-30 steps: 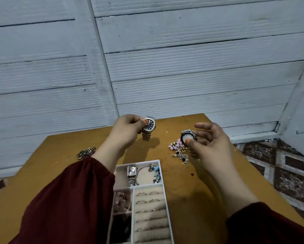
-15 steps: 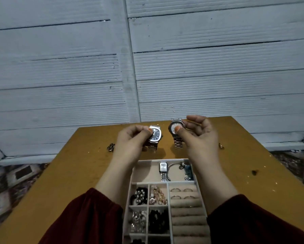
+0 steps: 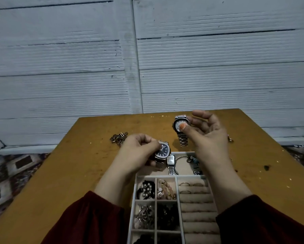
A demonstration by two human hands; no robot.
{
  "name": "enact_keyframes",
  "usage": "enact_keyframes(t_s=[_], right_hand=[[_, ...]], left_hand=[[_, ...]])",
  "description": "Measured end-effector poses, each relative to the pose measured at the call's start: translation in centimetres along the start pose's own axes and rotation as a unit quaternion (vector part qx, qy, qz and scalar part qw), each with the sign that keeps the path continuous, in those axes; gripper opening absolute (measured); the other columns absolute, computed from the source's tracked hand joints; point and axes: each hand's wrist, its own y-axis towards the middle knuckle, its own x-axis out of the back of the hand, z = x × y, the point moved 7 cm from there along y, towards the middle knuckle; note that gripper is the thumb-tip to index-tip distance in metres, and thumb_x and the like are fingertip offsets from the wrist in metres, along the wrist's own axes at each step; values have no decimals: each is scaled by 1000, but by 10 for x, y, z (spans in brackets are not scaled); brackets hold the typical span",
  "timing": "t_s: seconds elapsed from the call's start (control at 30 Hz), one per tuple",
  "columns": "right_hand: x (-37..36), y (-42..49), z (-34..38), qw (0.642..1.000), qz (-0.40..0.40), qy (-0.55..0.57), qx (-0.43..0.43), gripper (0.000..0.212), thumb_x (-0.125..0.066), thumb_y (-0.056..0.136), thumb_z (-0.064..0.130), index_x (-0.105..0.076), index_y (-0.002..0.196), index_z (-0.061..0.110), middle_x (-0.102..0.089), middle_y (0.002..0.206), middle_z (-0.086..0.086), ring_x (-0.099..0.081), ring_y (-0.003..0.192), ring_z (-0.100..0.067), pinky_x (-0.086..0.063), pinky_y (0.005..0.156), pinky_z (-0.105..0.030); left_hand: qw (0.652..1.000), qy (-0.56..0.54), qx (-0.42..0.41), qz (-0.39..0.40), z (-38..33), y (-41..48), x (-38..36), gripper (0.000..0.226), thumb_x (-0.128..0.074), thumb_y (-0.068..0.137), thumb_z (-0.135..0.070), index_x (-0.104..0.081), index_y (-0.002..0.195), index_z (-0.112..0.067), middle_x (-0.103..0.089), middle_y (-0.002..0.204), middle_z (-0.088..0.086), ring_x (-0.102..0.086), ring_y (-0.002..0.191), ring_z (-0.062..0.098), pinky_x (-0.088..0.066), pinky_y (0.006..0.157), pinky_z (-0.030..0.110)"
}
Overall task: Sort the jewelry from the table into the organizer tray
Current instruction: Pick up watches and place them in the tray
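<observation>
My left hand (image 3: 137,154) grips a silver watch with a dark dial (image 3: 162,150), low over the top left of the organizer tray (image 3: 177,176). My right hand (image 3: 209,136) holds a silver watch with a white dial (image 3: 179,125) higher, above the table beyond the tray's far edge; its metal band hangs down. The tray's wide top compartment holds a small rectangular watch (image 3: 171,162) and a charm bracelet (image 3: 191,160). Smaller compartments hold beads, earrings and rings in padded rows.
A heap of gold and dark chain jewelry (image 3: 119,137) lies on the wooden table (image 3: 73,173) to the far left. A small gold piece (image 3: 230,139) peeks out right of my right hand. A white plank wall stands behind the table.
My left hand has brought the dark-dial watch down and toward me, over the tray's top compartment. My right hand stays raised with the white-dial watch, and the two watches are now apart.
</observation>
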Motion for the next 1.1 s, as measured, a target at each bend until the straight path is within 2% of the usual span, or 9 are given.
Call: enact_keyframes(t_s=[0.1,0.3,0.43,0.53,0.7,0.8,0.9,1.0,1.1], right_hand=[[0,0,0,1000,3,-1,3,38,-72,72,-9,-57,97,17,-68,88,2,-66,82,-6,-57,80,-26],[0,0,0,1000,8,-1,-2,38,-72,73,-9,-57,97,17,-67,87,2,-65,74,-1,-54,63,-16],[-1,0,0,1000,14,-2,-5,38,-72,74,-9,-57,97,17,-68,89,1,-66,75,-3,-53,61,-16],[1,1,-1,1000,8,-5,-4,38,-73,73,-8,-57,97,18,-68,89,0,-66,81,-9,-56,68,-21],[2,1,-2,1000,7,-5,-4,37,-73,73,-7,-58,95,19,-68,90,0,-66,82,-10,-55,65,-19],[2,1,-1,1000,8,-6,1,37,-73,73,-7,-58,96,18,-68,89,1,-66,80,-7,-52,63,-15],[1,1,0,1000,12,-14,6,37,-73,73,-8,-58,95,18,-67,87,1,-65,77,-4,-53,65,-16],[-2,0,0,1000,23,-18,6,36,-72,74,-8,-57,96,16,-66,86,1,-64,72,0,-52,61,-14],[-3,1,-1,999,27,-24,7,36,-72,74,-9,-57,95,16,-66,86,1,-65,73,1,-53,64,-15]], left_hand=[[1000,5,28,8,8,-2,1,6,-63,87,-5,-57,86,-6,-62,73,6,-56,46,10,-51,50,28],[999,2,46,21,13,-4,0,16,-60,88,-2,-62,101,-10,-62,72,2,-55,44,13,-51,47,24],[999,21,37,27,14,-2,1,15,-58,90,-2,-67,97,-12,-66,75,4,-56,45,13,-49,48,25],[999,39,26,22,14,0,5,17,-58,89,1,-66,96,-12,-65,74,7,-57,47,14,-52,49,26],[989,143,-35,7,10,3,8,19,-60,88,-1,-65,94,-19,-66,81,18,-64,70,25,-56,68,39],[979,194,-68,-5,7,4,10,21,-62,87,-2,-65,93,-22,-67,75,9,-64,71,19,-55,74,38],[978,200,-52,-6,13,8,14,17,-64,85,-8,-65,87,-25,-69,76,4,-66,74,18,-56,78,41],[982,184,-31,-4,18,10,17,8,-66,84,-16,-67,82,-24,-73,79,4,-70,79,25,-55,82,47],[981,193,-27,17,19,10,14,9,-61,90,-12,-68,87,-15,-72,86,10,-69,78,26,-56,80,41]])
